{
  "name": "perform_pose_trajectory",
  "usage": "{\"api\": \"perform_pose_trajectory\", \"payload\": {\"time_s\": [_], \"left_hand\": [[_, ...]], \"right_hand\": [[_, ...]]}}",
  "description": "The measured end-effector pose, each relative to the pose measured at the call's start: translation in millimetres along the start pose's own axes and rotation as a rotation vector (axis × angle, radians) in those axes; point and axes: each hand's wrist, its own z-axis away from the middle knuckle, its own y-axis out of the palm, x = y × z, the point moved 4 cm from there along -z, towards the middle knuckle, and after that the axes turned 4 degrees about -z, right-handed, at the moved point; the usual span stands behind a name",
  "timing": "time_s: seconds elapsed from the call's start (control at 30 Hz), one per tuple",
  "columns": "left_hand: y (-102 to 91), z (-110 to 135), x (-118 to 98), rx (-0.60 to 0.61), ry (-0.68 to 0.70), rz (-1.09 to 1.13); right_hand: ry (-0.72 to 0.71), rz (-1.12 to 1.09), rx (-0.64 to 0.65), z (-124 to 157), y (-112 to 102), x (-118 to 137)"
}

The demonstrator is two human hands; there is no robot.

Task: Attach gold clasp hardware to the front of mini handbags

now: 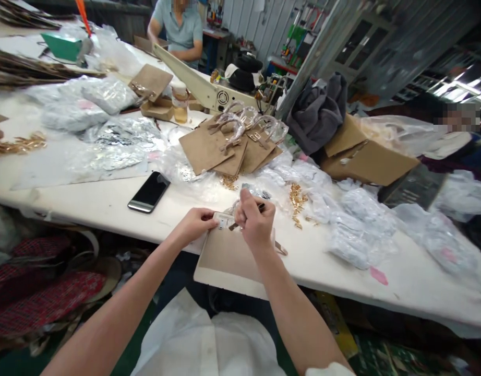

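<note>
A flat beige bag panel (pixel 228 258) lies at the table's front edge, its lower part jutting past that edge. The fingers of my left hand (pixel 199 223) pinch its upper left corner, near small metal pieces. My right hand (pixel 258 219) is a fist over the panel's upper part, thumb up. A slim tool (pixel 233 226) sticks out of this fist toward the metal pieces; most of it is hidden, so its exact kind cannot be told. A strap end (pixel 281 248) shows at the panel's right side. Gold-coloured metal fittings (pixel 297 203) lie in a pile beyond my right hand.
Left of the panel lies a phone (pixel 149 192). Brown bag panels with wrapped handles (pixel 209 146) are stacked behind. Plastic bags (pixel 353 230) cover the right side, near a cardboard box (pixel 369 156). A beige machine (pixel 209 91) stands further back; a person (pixel 180 31) sits beyond it.
</note>
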Motion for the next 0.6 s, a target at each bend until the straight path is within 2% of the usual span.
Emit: {"api": "perform_pose_trajectory", "payload": {"time_s": [0.13, 0.4, 0.6], "left_hand": [[-0.1, 1.0, 0.7, -0.035, 0.030, -0.016], [-1.2, -4.5, 6.1, -0.037, 0.038, -0.011], [-6.6, -11.5, 6.6, 0.004, 0.014, -0.138]], "right_hand": [[-0.083, 0.027, -0.096, -4.3, 10.2, -20.2], [-0.132, 0.229, -0.078, 3.0, 17.1, -35.6], [-0.168, 0.259, -0.076, 9.2, 15.4, -41.0]]}}
